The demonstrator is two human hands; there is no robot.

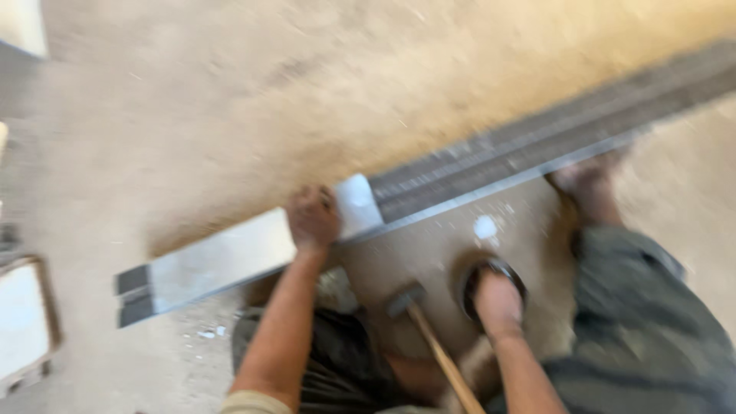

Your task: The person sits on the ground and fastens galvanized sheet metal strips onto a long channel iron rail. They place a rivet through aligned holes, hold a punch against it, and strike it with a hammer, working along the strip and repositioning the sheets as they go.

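The dusty floor point(230, 100) fills most of the picture, sandy brown and blurry. A long metal rail point(498, 157) lies across it, from the lower left of the frame up to the upper right. Its right part is dark and ridged, and its left part is pale and flat. A person crouches at the bottom of the frame in dark trousers point(652, 337), with one bare foot point(590, 184) touching the rail at the right. The left hand point(312, 218) rests on top of the rail near the middle, fingers curled over it, just beside a small white piece point(356, 205). The right hand point(497, 295) is lower down, pressed on a dark round thing point(469, 282); I cannot tell if it grips it. A hammer point(418, 318) with a wooden handle lies between the two arms. A white board point(21, 318) sits at the left edge.
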